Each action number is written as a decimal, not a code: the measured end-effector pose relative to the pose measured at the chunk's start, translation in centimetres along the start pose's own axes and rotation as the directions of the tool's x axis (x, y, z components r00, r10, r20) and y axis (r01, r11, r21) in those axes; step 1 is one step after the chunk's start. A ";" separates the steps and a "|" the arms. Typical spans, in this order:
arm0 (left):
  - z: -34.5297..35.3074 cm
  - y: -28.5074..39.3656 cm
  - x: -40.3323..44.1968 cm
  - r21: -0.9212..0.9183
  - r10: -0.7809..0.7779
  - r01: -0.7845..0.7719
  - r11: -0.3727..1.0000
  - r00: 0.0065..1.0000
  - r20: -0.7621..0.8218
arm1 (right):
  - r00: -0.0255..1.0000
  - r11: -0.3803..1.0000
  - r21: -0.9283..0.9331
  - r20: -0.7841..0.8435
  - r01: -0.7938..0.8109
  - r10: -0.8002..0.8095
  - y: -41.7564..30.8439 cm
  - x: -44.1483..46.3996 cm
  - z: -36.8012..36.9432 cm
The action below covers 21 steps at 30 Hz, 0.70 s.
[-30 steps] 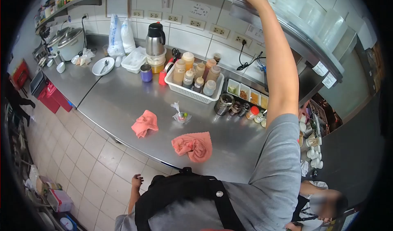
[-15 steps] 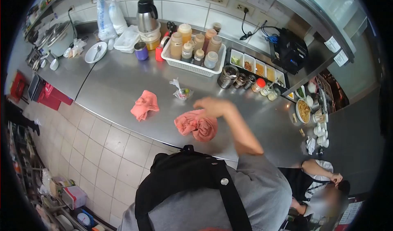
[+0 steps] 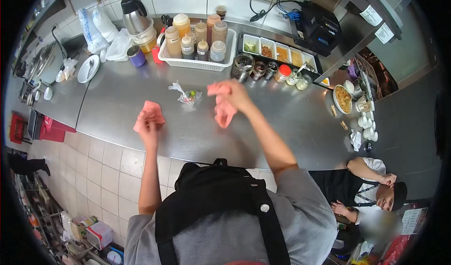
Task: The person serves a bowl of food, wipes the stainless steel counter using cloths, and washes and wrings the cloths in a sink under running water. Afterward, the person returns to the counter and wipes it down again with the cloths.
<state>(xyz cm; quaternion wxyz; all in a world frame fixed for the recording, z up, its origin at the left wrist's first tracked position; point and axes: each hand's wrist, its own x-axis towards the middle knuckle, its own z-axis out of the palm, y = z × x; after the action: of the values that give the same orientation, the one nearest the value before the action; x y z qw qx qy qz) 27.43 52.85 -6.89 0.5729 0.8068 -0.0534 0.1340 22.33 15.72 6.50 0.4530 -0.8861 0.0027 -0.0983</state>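
Note:
My right hand (image 3: 236,96) is closed on a pink cloth (image 3: 225,114), which hangs in folds above the steel counter (image 3: 277,124). At the left, the fingers of my left hand (image 3: 149,128) are bent onto a second pink cloth (image 3: 153,110) lying near the front edge; part of their grip is hidden. Between the two cloths, a little farther back, lies a small knotted clear plastic bag (image 3: 190,96) with something green and red inside.
A white basket (image 3: 197,65) of sauce bottles stands at the back. Right of it are jars (image 3: 243,67), a topping tray (image 3: 282,53) and a noodle bowl (image 3: 343,99). A steel jug (image 3: 135,15) and purple cup (image 3: 136,57) stand left. A co-worker (image 3: 364,180) is at the right.
My right hand has gripped the right-hand cloth and raised it off the counter. My left hand has come into view and reached the left cloth. The view has shifted slightly.

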 end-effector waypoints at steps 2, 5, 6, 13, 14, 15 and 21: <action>4.8 1.3 -0.2 0.034 0.022 -0.027 0.999 0.990 0.138 | 0.998 0.995 -0.098 -0.057 0.022 -0.027 2.6 3.3 -0.3; 9.9 2.0 -0.3 0.032 0.051 -0.059 0.998 0.975 0.216 | 0.993 0.972 -0.228 0.091 -0.052 0.075 4.5 5.6 0.9; 11.1 2.5 0.1 0.037 0.051 -0.060 0.997 0.977 0.208 | 0.966 0.886 -0.463 0.237 0.021 0.101 6.2 5.9 2.2; 13.9 2.4 4.9 0.192 0.077 -0.143 0.971 0.946 0.314 | 0.987 0.735 -0.661 -0.069 -0.154 0.144 13.5 6.5 11.3; 13.6 3.0 5.4 0.202 -0.084 0.006 0.979 0.922 0.378 | 0.987 0.737 -0.658 -0.063 -0.155 0.151 13.5 7.5 11.6; 13.5 3.5 5.9 0.205 -0.088 0.009 0.979 0.921 0.380 | 0.993 0.804 -0.583 -0.041 -0.117 0.115 14.1 8.9 12.1; 12.7 0.6 8.6 0.324 0.115 -0.146 0.935 0.987 0.111 | 0.881 0.929 -0.141 0.391 0.343 -0.266 11.5 9.1 15.2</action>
<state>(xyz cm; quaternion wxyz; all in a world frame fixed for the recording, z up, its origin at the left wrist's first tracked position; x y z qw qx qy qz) 37.51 41.29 -7.81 0.4163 0.8914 -0.1093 0.1424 34.91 20.26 -9.88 0.3300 -0.9200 -0.2113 -0.0015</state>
